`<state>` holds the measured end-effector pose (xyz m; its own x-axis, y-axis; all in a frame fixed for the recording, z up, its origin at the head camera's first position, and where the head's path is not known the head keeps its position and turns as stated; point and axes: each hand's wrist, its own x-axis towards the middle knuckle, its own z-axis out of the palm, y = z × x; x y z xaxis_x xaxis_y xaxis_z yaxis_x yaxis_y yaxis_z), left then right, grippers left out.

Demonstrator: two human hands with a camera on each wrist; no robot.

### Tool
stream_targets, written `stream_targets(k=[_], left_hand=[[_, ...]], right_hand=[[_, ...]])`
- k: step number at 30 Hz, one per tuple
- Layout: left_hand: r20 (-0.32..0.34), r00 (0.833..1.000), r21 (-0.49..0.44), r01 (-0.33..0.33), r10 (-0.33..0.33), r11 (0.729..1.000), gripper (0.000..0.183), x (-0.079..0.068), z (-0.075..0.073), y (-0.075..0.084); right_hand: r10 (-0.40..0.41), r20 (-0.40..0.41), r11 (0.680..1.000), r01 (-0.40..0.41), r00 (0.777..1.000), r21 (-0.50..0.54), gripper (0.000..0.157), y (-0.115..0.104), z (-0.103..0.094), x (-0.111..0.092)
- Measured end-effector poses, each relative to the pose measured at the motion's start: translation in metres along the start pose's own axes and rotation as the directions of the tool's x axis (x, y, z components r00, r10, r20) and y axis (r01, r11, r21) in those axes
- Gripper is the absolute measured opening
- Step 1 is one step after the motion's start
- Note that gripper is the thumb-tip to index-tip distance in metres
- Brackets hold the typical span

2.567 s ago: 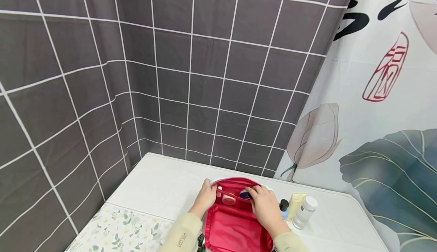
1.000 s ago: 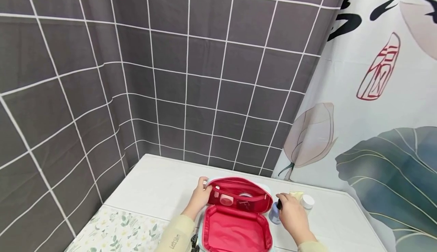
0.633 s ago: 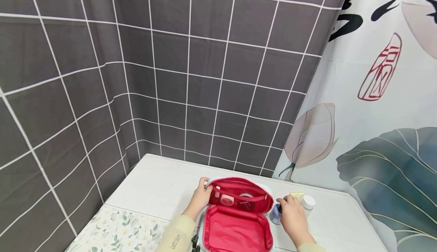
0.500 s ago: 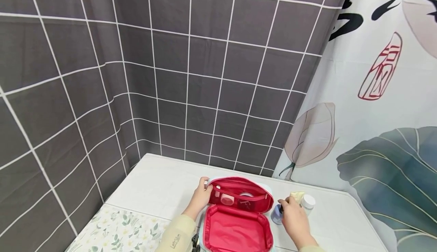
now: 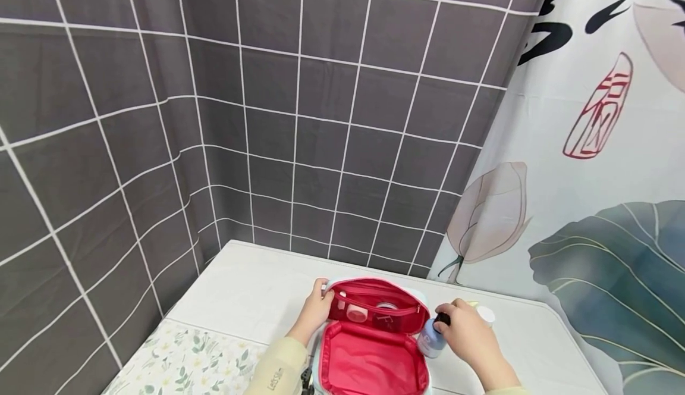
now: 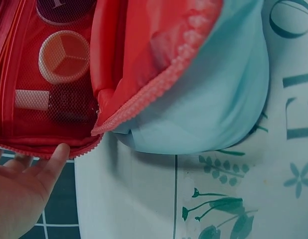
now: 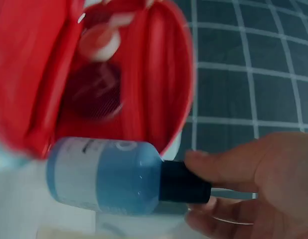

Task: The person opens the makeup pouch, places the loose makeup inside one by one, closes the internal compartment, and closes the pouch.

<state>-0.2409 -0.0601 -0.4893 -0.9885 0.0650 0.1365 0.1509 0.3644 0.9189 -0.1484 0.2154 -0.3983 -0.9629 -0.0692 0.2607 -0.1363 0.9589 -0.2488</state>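
Observation:
My right hand [image 5: 470, 331] pinches the black cap of a blue bottle [image 5: 430, 340] between thumb and fingers. In the right wrist view the blue bottle [image 7: 111, 175] has a pale label and lies close beside the bag. My left hand [image 5: 314, 307] grips the left edge of the raised lid of a cosmetic bag [image 5: 374, 362], red inside and light blue outside. Its mesh lid pocket holds a round three-part puff container [image 6: 64, 57], a small white-capped tube [image 6: 32, 99] and a dark round case [image 7: 94, 90]. The bag's main compartment shows bare red lining.
Right of the bag, partly behind my right hand, stand a white-capped bottle [image 5: 486, 315] and a yellow tube [image 5: 472, 303]. The white table [image 5: 267, 276] has a floral cloth [image 5: 187, 356] at front left. Dark gridded curtains [image 5: 321, 115] hang behind.
My right hand left the lid pocket, reached to the bottles, and now has lifted the blue bottle toward the bag's right side. My left hand keeps its place on the lid.

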Motion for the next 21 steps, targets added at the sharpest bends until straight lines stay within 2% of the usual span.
stream_targets(k=[4,8,9,12,15,16,19,21], left_hand=[[0.009,1.000,-0.010,-0.003,0.003,1.000,0.025,0.000,0.000,-0.001],[0.005,1.000,-0.015,-0.021,0.021,1.000,0.027,0.002,-0.002,-0.003],[0.003,1.000,-0.012,-0.029,0.029,1.000,0.028,0.002,-0.003,-0.003],[-0.001,0.998,-0.005,-0.059,0.059,0.998,0.027,0.004,-0.004,-0.006],[0.000,0.997,-0.003,-0.073,0.073,0.997,0.027,0.005,-0.005,-0.006],[0.001,0.997,-0.006,-0.073,0.073,0.997,0.027,0.006,-0.006,-0.006],[0.007,0.997,-0.006,-0.077,0.077,0.997,0.028,0.005,-0.006,-0.006],[0.005,0.997,-0.012,-0.074,0.074,0.997,0.028,0.005,-0.005,-0.006]], right_hand=[[-0.016,0.033,0.990,0.011,0.999,0.143,0.015,-0.022,0.003,-0.002],[-0.051,0.066,0.945,0.027,0.997,0.325,0.016,-0.041,0.024,-0.008],[-0.066,0.076,0.924,0.032,0.995,0.381,0.017,-0.044,0.031,-0.009],[-0.110,0.117,0.830,0.027,0.987,0.557,0.018,-0.050,0.054,-0.014],[-0.151,0.212,0.701,-0.046,0.966,0.712,0.018,-0.051,0.078,-0.019],[-0.161,0.245,0.675,-0.075,0.956,0.734,0.018,-0.050,0.086,-0.020],[-0.183,0.338,0.624,-0.157,0.923,0.766,0.018,-0.047,0.103,-0.024],[-0.194,0.363,0.629,-0.169,0.911,0.759,0.018,-0.043,0.110,-0.025]])
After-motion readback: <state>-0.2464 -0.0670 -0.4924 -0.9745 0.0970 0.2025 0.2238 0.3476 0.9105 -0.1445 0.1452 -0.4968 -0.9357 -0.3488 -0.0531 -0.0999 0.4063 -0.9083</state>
